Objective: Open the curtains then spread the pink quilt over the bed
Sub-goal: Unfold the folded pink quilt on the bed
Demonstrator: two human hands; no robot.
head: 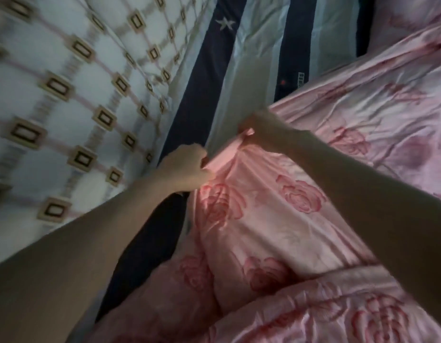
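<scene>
Left hand [183,167] and right hand [260,131] each pinch the glossy pink rose-print quilt [264,206] hem, apart, likely to pull it flat over the navy-and-white striped sheet [259,58].

Bed [261,53]: striped sheet, navy and pale bands, one white star on a navy band at 12 o'clock. Pink quilt [276,219] with rose print lies directly on it, rumpled, covering 3 through 6 o'clock. Bare sheet shows from 11 to 1 o'clock and down the quilt's left edge.
</scene>
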